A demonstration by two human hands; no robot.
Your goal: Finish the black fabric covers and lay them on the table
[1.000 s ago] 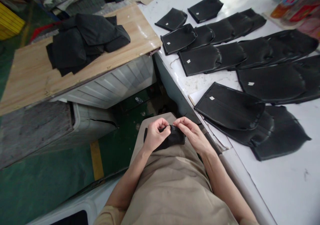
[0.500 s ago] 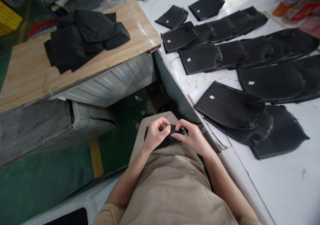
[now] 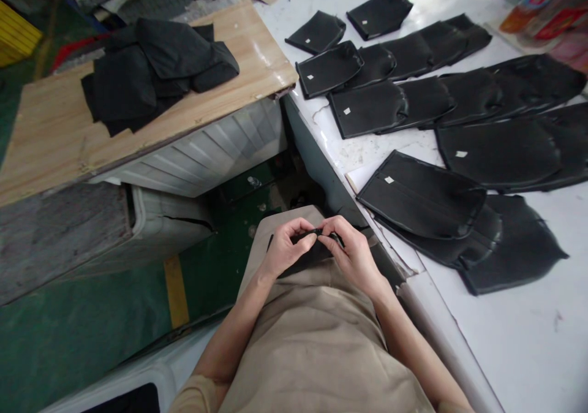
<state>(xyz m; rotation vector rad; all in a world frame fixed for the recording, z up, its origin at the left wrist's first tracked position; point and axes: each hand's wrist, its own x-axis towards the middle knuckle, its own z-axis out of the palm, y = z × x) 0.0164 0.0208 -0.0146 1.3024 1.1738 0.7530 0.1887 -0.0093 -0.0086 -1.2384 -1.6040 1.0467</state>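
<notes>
Over my lap lies a black fabric piece point(image 3: 307, 257), its upper edge raised between my hands. My left hand point(image 3: 288, 246) pinches that edge between thumb and fingertips. Right beside it, my right hand point(image 3: 348, 249) grips the same edge, the two thumbs almost touching. Much of the piece is hidden behind my fingers and wrists. To the right, on the white table, similar black pieces point(image 3: 422, 200) lie overlapped in rows, several with a small white tag.
A loose pile of black fabric point(image 3: 160, 73) rests on a wooden board point(image 3: 257, 51) at the left. The white table point(image 3: 514, 339) runs along my right side. Below the board stands a white ribbed bin point(image 3: 215, 146). Colourful plastic packaging point(image 3: 551, 8) sits at the far right.
Both hands have drawn closer together along the black piece's edge. The right fingers have turned downward, and the edge now looks straighter and flatter.
</notes>
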